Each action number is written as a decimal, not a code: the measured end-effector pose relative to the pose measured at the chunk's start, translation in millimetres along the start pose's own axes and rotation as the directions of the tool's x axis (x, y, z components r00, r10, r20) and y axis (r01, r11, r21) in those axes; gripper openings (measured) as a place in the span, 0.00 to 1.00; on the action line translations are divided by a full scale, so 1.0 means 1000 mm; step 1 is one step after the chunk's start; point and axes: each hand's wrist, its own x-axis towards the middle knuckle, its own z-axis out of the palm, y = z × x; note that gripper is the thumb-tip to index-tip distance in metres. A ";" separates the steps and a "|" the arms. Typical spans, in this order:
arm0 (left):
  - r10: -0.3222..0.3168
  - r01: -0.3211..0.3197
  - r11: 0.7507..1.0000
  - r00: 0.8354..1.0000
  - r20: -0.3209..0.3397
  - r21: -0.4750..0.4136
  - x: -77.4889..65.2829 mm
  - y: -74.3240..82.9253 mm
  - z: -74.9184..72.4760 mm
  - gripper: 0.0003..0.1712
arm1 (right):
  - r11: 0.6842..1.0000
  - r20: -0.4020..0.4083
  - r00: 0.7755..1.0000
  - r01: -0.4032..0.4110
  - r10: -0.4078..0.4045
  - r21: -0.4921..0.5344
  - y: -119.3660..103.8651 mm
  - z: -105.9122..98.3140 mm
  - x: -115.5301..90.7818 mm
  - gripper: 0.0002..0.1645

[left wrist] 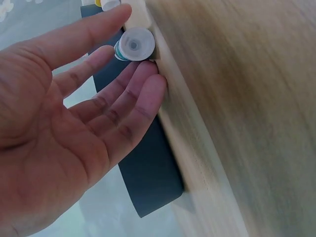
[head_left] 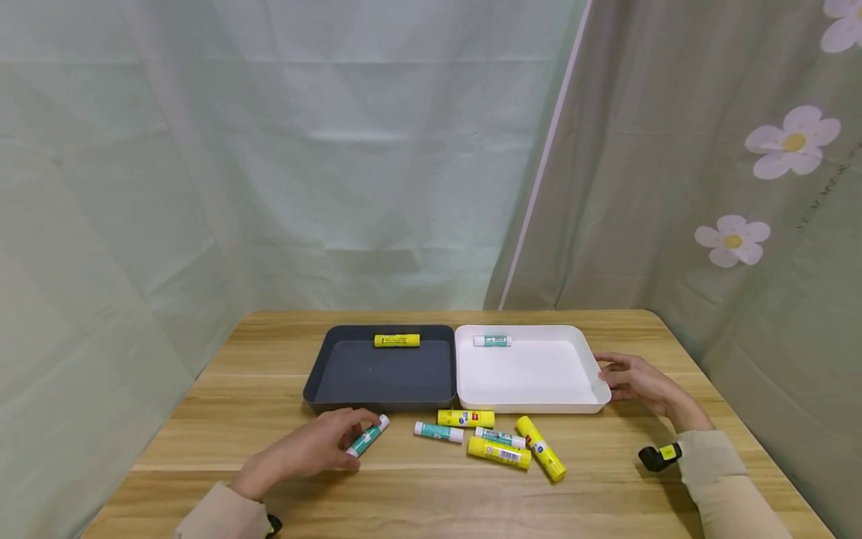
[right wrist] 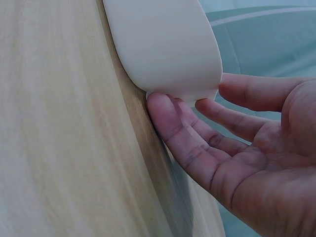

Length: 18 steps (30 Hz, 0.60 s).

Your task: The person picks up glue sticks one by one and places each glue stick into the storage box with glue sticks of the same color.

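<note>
My left hand is at a teal glue stick with white ends in front of the dark grey tray. Its fingers lie loosely around the stick; in the left wrist view the thumb stands apart from the stick's round white end. At the far right, my right hand touches the outer right side of the white tray with its fingertips. A yellow glue stick lies in the dark tray, and a teal one lies in the white tray.
Before the trays, loose glue sticks lie on the wooden table: a teal one, another teal one beside a yellow one, a yellow one near the trays, and a slanted yellow one. Curtains hang behind.
</note>
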 end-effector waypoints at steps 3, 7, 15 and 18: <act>-0.003 0.003 1.000 1.000 0.001 0.003 0.001 -0.001 0.000 0.32 | 1.000 0.000 1.000 -0.001 0.001 0.003 0.000 0.000 0.000 0.40; -0.022 0.022 1.000 1.000 -0.002 0.015 0.001 0.000 0.001 0.30 | 1.000 0.002 1.000 -0.003 0.002 0.005 0.000 0.000 0.000 0.40; -0.023 0.023 1.000 0.999 -0.022 0.001 0.001 0.001 0.002 0.29 | 1.000 0.004 1.000 0.004 -0.004 0.006 0.000 -0.001 0.000 0.40; -0.022 0.023 1.000 0.999 -0.042 0.018 0.002 0.001 0.002 0.27 | 1.000 0.002 1.000 0.004 -0.004 0.003 0.001 -0.001 0.000 0.40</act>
